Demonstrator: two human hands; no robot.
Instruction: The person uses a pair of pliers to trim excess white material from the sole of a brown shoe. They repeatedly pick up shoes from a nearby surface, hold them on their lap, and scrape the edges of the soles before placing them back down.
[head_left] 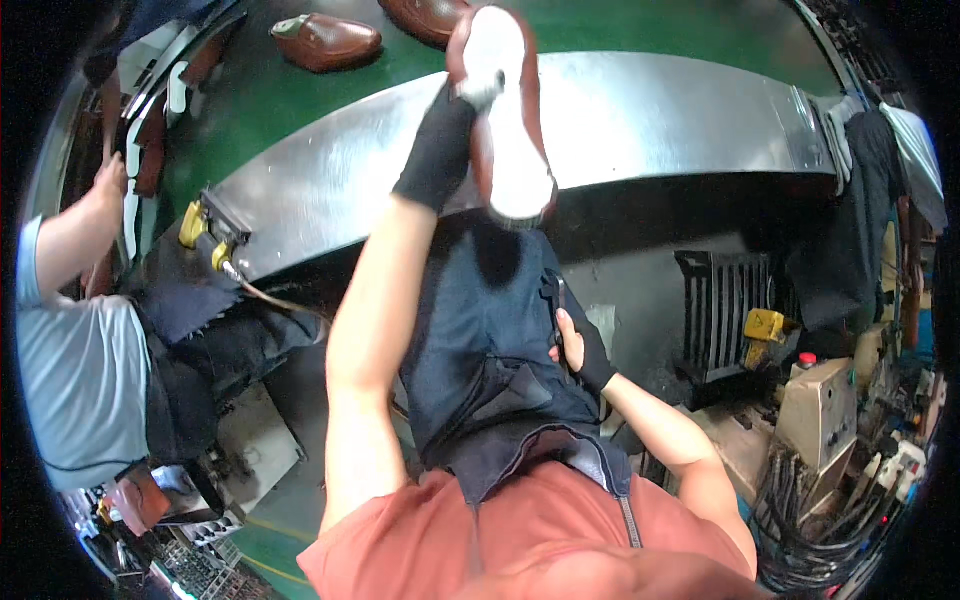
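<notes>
The left hand (443, 145), in a black fingerless glove, is closed on a brown shoe (520, 150), its blurred fingertips lying across the narrow middle of the white sole. The shoe is held up in front of the near metal border (680, 115) of the green worktop (640, 28), so that it covers part of that border and overlaps its near edge. Its sole faces the camera. The long axis runs from the far side toward the person, with the near end slanting a little to the right; the toe is perhaps the near end, but the foreshortened, blurred view does not settle it.

The right hand (593, 358), gloved in the same way, is low by the right thigh of the dark trousers (480, 310), well apart from the shoe. Its fingers are bent narrowly around a slim dark tool (561, 300) that stands lengthwise along the leg.

Near the far edge of the worktop, left of the held shoe, lie a second brown shoe (340, 45) and a third brown shoe (425, 18), the latter cut by the picture's rim. At the border's left end rests a yellow tool (190, 225) with a hose (275, 298). Beyond it, a co-worker's hand (114, 177) is raised at the worktop's left edge. A dark cloth (865, 205) hangs at the border's right end.
</notes>
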